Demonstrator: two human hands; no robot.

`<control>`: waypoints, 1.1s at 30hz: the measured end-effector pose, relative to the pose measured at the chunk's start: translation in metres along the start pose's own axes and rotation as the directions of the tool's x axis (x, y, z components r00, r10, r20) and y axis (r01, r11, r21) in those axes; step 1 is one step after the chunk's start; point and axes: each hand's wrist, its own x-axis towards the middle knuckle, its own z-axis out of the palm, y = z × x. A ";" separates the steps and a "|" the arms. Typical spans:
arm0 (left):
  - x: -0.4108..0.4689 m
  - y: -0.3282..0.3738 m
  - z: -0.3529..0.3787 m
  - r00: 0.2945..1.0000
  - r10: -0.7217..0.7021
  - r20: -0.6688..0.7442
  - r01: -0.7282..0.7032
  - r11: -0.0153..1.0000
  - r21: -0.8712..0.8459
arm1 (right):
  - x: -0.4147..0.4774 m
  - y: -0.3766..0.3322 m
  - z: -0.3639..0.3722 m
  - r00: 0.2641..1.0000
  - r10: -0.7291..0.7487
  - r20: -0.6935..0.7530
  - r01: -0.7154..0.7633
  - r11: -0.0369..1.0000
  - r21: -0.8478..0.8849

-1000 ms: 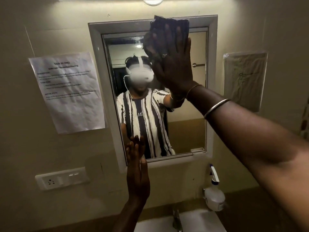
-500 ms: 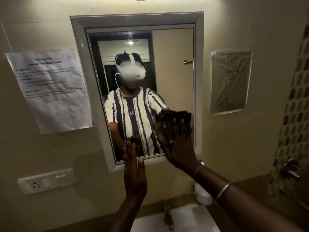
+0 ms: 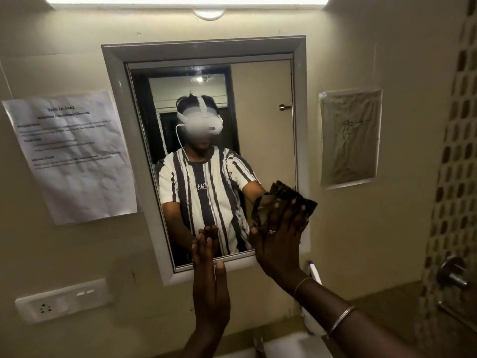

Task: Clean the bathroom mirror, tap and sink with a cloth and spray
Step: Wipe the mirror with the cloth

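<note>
**Cloth at mirror's lower right corner**

Right hand (image 3: 280,241) lay flat, fingers straight and spread, pressing the dark cloth (image 3: 290,198) against the lower right corner of the mirror (image 3: 263,130); the cloth overlapped the frame. Left hand (image 3: 209,277) was upright, fingers straight and together, tips at the mirror's bottom edge, holding nothing. Spray bottle (image 3: 313,273) stood behind the right wrist, mostly hidden. Sink (image 3: 291,344) and tap (image 3: 258,342) showed at the bottom edge.

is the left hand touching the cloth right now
Apart. The head view shows a strip of mirror glass between the left hand and the cloth, which lies under the right hand's straight fingers only.
</note>
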 end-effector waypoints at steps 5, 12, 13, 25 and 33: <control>0.001 0.002 0.000 1.000 0.010 -0.008 -0.010 1.000 0.017 | 0.077 -0.010 -0.019 0.987 -0.115 -0.111 0.119 0.993 0.022; 0.006 0.003 0.005 1.000 0.015 -0.025 -0.015 0.999 0.029 | 0.209 -0.036 -0.057 0.925 -0.226 -0.306 0.246 0.969 0.028; 0.008 0.004 0.005 0.999 0.024 -0.024 -0.023 0.999 0.028 | 0.222 -0.039 -0.061 0.917 -0.231 -0.325 0.254 0.967 0.027; 0.007 -0.001 0.001 0.999 0.043 -0.010 -0.043 0.999 0.008 | 0.213 -0.021 -0.063 0.912 -0.277 -0.301 0.299 0.954 0.028; -0.005 0.000 0.001 1.000 0.012 0.011 -0.012 1.000 -0.005 | 0.013 0.039 -0.024 0.964 -0.265 0.013 0.264 0.964 0.037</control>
